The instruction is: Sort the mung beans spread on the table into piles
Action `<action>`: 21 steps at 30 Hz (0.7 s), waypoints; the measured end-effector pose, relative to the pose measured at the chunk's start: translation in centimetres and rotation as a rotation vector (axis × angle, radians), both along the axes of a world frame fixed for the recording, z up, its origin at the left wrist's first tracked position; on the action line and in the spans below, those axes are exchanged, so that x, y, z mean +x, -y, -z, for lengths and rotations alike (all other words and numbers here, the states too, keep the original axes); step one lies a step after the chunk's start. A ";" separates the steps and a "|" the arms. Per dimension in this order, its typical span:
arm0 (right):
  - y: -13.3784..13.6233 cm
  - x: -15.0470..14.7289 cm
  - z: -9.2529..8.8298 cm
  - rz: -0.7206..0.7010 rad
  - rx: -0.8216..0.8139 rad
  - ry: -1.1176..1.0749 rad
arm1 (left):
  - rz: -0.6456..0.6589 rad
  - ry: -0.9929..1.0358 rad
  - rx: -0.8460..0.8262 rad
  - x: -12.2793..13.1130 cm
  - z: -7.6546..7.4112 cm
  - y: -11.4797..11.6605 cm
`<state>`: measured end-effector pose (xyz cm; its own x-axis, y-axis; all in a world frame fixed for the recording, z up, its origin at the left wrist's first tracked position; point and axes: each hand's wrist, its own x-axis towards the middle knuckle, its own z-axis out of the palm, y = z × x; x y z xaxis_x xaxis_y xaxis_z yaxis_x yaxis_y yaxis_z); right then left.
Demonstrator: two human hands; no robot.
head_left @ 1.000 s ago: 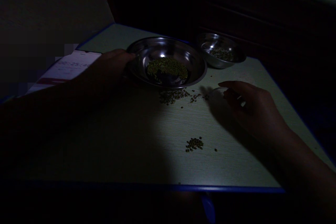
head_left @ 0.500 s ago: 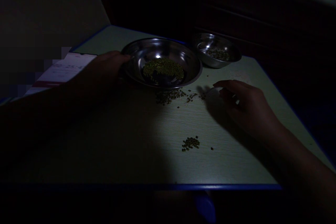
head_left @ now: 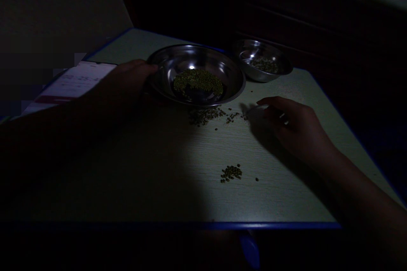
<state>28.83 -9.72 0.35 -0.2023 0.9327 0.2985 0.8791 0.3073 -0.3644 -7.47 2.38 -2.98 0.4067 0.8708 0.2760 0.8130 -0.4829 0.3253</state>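
Note:
My left hand (head_left: 132,78) grips the left rim of a wide stainless-steel bowl (head_left: 233,89), its thumb over the edge. Inside lie small green beans (head_left: 200,82) that look like mung beans. To the right, my right hand (head_left: 292,125) is closed with fingers and thumb round a thin, pale, curved object (head_left: 259,111), perhaps a spoon; most of it is hidden. Its tip is near loose beans (head_left: 208,115) strewn on the table below the bowl. A separate small heap of beans (head_left: 231,173) lies closer to me, with a single bean beside it.
Behind on the right stands a second steel bowl (head_left: 263,77) with more beans in it. Printed paper (head_left: 84,74) lies under my left forearm. The pale table (head_left: 270,194) has a blue edge. The scene is dim, and shadow covers the table's left side.
The bowls and bean heaps stay where they were. My right hand has barely shifted to the left, still closed on the pale object; my left hand keeps its hold on the rim.

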 end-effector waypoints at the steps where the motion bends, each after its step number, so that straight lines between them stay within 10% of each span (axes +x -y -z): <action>1: 0.0 0.0 0.0 0.001 -0.001 0.000 | 0.004 -0.012 -0.004 0.1 -0.1 0.0; 21: 0.0 0.1 0.6 -0.172 0.106 -0.016 | 0.072 0.019 0.023 0.3 -0.2 0.0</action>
